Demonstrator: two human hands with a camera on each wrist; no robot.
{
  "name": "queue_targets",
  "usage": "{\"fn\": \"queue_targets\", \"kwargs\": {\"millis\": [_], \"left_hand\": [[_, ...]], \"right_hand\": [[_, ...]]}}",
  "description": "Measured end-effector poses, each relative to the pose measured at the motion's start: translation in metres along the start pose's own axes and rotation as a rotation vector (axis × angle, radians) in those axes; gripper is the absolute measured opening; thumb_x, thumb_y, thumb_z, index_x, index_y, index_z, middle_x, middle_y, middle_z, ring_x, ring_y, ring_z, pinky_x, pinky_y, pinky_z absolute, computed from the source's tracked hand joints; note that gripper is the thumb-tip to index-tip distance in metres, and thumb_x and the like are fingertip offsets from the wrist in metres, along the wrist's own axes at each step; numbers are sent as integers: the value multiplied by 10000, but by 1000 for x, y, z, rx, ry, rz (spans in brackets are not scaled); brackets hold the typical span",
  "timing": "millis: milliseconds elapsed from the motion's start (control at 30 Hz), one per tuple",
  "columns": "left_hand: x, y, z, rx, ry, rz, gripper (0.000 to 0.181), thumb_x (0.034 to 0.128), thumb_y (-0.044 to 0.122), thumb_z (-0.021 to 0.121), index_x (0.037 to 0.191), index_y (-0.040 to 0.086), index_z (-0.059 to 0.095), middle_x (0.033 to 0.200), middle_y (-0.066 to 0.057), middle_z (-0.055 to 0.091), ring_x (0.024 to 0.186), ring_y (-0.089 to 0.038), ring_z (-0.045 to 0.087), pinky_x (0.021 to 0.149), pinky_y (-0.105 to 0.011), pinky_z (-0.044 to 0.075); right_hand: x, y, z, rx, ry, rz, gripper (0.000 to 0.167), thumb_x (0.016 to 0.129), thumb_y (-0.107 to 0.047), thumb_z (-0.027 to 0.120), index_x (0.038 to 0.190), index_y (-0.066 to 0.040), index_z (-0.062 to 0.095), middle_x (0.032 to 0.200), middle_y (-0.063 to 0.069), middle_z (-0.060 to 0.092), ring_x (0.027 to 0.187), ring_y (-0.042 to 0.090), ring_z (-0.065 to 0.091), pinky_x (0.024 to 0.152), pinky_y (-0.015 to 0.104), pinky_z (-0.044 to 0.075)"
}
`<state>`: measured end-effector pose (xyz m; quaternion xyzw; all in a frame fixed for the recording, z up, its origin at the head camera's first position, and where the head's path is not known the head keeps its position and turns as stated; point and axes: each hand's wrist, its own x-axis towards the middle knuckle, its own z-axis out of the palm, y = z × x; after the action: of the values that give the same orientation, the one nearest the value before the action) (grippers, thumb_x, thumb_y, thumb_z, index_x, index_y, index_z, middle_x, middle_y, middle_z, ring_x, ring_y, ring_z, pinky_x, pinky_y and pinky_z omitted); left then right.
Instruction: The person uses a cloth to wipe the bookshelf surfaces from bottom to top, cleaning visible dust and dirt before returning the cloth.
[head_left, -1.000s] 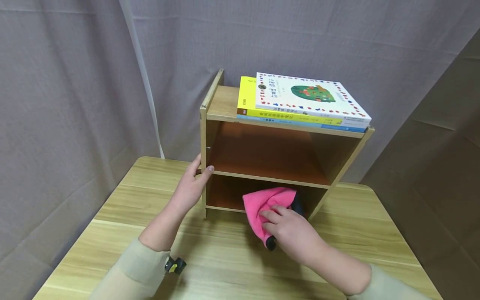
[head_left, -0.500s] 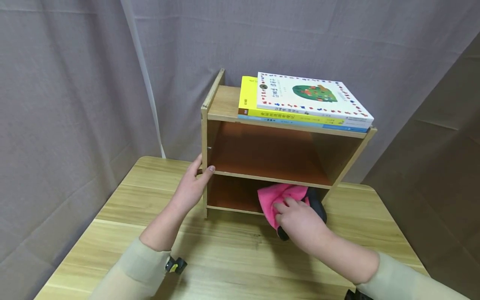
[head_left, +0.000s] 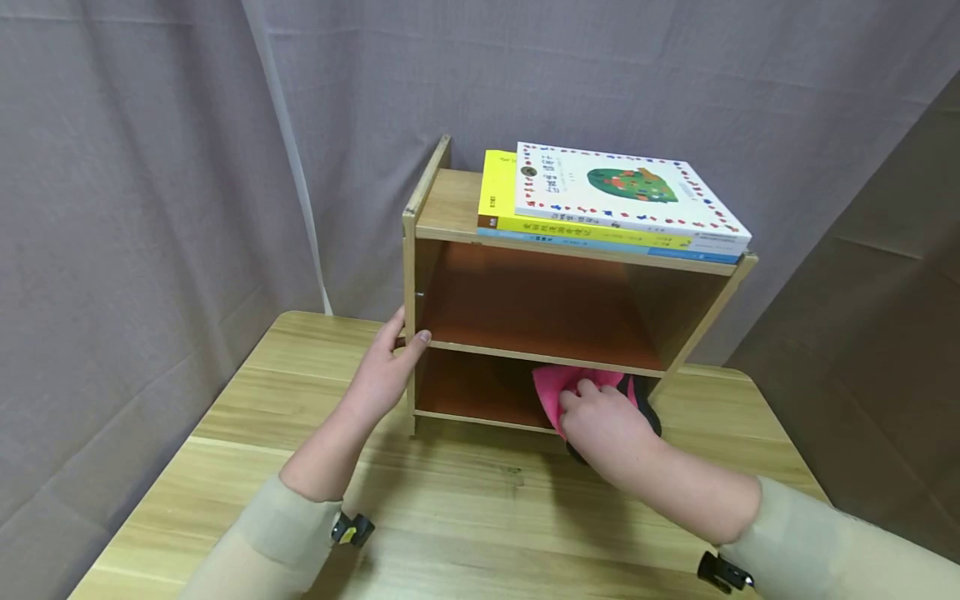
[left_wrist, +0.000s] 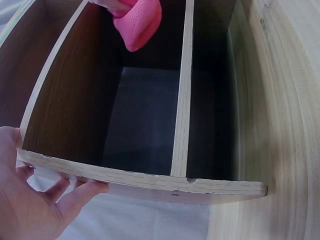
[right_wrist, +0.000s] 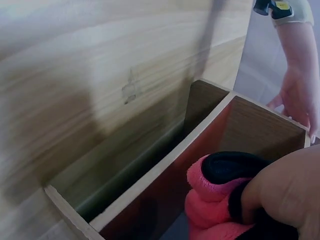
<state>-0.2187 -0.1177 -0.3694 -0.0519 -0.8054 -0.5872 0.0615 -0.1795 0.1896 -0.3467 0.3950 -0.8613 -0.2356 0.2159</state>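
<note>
A small wooden bookshelf (head_left: 540,357) stands on the table. At its left side panel, my left hand (head_left: 378,375) grips the board, thumb on the front edge and fingers along the outer face. My right hand (head_left: 611,429) holds a bunched, fuzzy pink and black cloth (head_left: 551,387) at the right part of the lower compartment. The right wrist view shows the cloth (right_wrist: 210,207) crumpled in folds beside the right hand (right_wrist: 285,190). From the left wrist, a pink corner of the cloth (left_wrist: 140,25) hangs inside the compartment; the right fingertips are partly hidden.
Several books (head_left: 622,187) lie stacked on the shelf's top board, a white one uppermost. Below the lowest board is a narrow gap above the wooden table (head_left: 465,517). Grey curtains (head_left: 360,100) hang behind and to the left, with a brown cloth (head_left: 862,292) on the right.
My right hand has moved right and further toward the lower compartment with the cloth, so less of the pink shows. My left hand has stayed on the side panel.
</note>
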Motion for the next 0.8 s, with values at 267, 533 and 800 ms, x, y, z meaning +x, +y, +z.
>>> {"fn": "queue_targets", "kwargs": {"millis": [267, 533, 800], "left_hand": [[1, -1, 0, -10, 0, 6, 727, 979, 541, 529, 1586, 287, 220, 1595, -35, 274, 1351, -297, 396, 1069, -536, 377], [1, 1, 0, -15, -13, -11, 763, 976, 546, 532, 1594, 247, 197, 1601, -68, 254, 1376, -311, 366, 1082, -551, 358], [0, 0, -1, -13, -8, -1, 734, 985, 526, 529, 1591, 270, 204, 1597, -76, 263, 1365, -325, 377, 1078, -551, 362]], "right_hand": [[-3, 7, 10, -60, -75, 90, 206, 740, 13, 742, 654, -46, 564, 710, 65, 540, 711, 278, 510, 587, 385, 439], [-14, 11, 22, -42, -143, 135, 159, 761, -61, 774, 736, -79, 618, 750, 53, 586, 764, 281, 531, 673, 416, 444], [-23, 13, 30, -71, -216, 159, 198, 720, -178, 801, 880, -137, 693, 978, 68, 632, 995, 323, 537, 922, 493, 427]]}}
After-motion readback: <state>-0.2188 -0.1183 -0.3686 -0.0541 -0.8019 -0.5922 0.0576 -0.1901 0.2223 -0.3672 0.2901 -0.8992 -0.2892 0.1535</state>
